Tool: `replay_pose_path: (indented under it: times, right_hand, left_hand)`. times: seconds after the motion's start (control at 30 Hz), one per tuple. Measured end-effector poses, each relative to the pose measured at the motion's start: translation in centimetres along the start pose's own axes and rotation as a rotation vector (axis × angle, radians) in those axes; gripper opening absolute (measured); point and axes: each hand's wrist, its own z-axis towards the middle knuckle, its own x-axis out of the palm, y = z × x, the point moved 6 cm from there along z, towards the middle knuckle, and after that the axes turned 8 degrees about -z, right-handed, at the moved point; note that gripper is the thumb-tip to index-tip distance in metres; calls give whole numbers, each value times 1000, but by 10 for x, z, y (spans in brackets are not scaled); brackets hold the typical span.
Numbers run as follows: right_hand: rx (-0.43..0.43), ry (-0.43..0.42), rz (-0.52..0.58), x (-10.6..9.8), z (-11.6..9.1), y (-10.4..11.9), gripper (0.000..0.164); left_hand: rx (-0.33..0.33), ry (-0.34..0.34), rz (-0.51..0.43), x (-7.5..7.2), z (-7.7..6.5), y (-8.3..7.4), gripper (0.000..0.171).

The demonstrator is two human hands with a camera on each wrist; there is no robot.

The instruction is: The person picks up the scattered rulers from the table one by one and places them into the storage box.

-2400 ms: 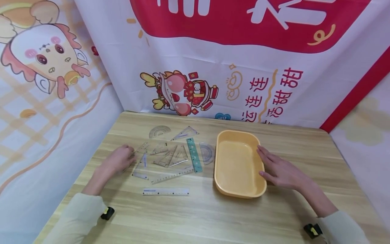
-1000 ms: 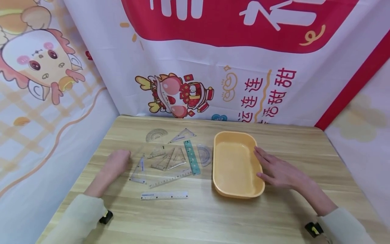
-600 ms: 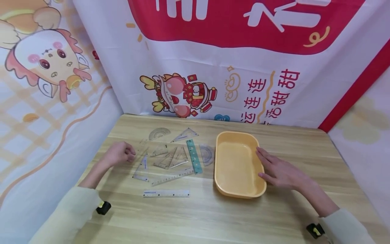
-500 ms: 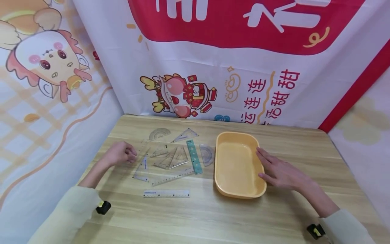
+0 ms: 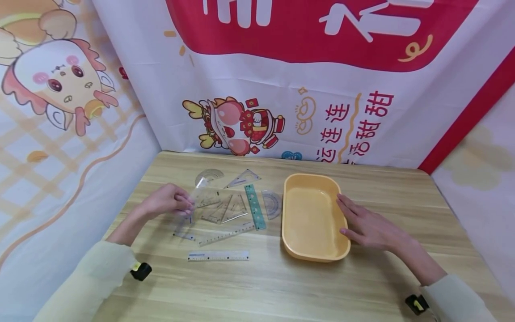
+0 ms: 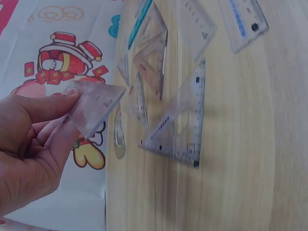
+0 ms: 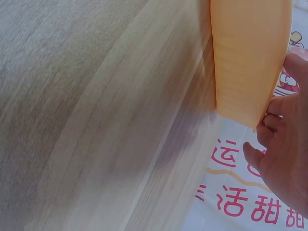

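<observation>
In the left wrist view, my left hand (image 6: 36, 144) pinches a clear plastic ruler (image 6: 96, 103) between thumb and fingers, lifted over the table. The head view shows this left hand (image 5: 170, 201) at the left of a spread of clear set squares, with a set square (image 5: 185, 235) just below it. My right hand (image 5: 368, 223) holds the right rim of a yellow-orange plastic tray (image 5: 285, 210), thumb and forefinger over the edge. Several of its fingers (image 7: 273, 107) curl by the tray's outer wall (image 7: 250, 57) in the right wrist view.
Between the hands lie a teal ruler (image 5: 255, 206), a protractor (image 5: 272, 205) and a set square (image 5: 243, 178). Another protractor (image 5: 209, 175) lies further back. A clear ruler (image 5: 218, 256) lies nearest the front. A printed cloth (image 5: 169, 129) hangs behind the table.
My left hand has moved right, and the ruler it holds now stands tilted, catching the light. My right hand and the tray stay in place.
</observation>
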Motion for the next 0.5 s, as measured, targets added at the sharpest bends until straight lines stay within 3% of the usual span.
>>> replay_pose_path:
  times: [0.5]
  right_hand:
    - [5, 4, -5, 2, -1, -2, 76]
  left_hand:
    - [-7, 66, -66, 38, 3, -30, 28]
